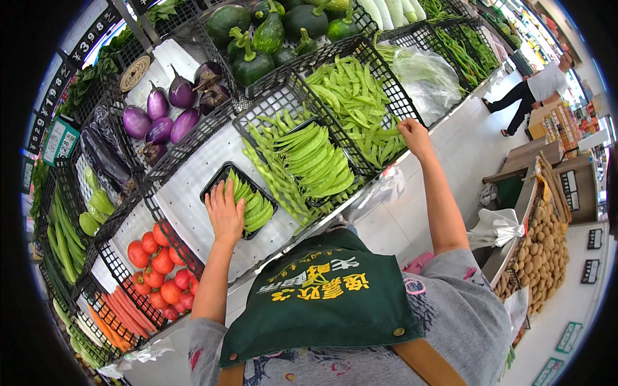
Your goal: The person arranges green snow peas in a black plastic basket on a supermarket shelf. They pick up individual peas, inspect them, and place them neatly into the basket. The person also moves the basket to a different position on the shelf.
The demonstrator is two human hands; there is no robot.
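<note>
My left hand (225, 211) lies over the left side of a small black plastic tray (273, 204), palm down. Its fingers touch the green snow pea pods (255, 208) lined up in that tray. Over the front right corner of a black plastic crate (403, 103), my right hand (414, 137) pinches a snow pea pod (386, 131). Loose snow peas (355, 91) fill much of this crate. Between my hands, a second black tray with neatly overlapped snow peas (314, 159) sits on loose pods in another crate (301, 87).
Crates of round purple eggplants (182, 92), tomatoes (163, 261) and carrots (126, 311) stand to the left. Dark green squashes (270, 34) are behind. A plastic bag (425, 72) covers greens at right. A person (536, 89) walks in the aisle; potatoes (543, 260) are heaped at far right.
</note>
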